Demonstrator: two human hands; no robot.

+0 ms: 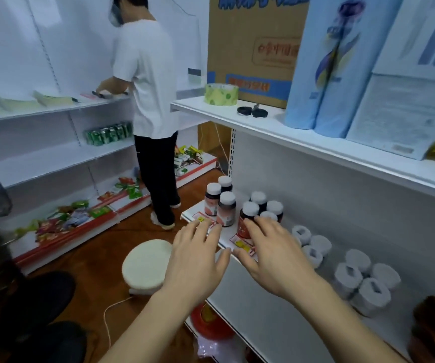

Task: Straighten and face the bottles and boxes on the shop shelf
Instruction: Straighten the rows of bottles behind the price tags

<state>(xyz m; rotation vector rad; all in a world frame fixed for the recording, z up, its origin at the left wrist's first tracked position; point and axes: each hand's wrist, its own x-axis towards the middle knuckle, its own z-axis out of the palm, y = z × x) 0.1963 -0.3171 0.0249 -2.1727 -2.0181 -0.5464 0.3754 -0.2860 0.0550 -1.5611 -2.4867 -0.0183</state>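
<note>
White-capped bottles (249, 214) cluster near the shelf's (263, 310) front edge; left hand (194, 260) and right hand (271, 251) reach in, grips wide, empty; next, turn labels outward.

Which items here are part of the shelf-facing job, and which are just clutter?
Job:
- dark bottles with white caps, at the shelf's front edge
- white-wrapped bottles, further right
- middle shelf
- left hand and right hand, both reaching in with fingers spread

Lying about:
- tape roll, cardboard box, blue rolls on the top shelf
- round stool
- other person
</note>
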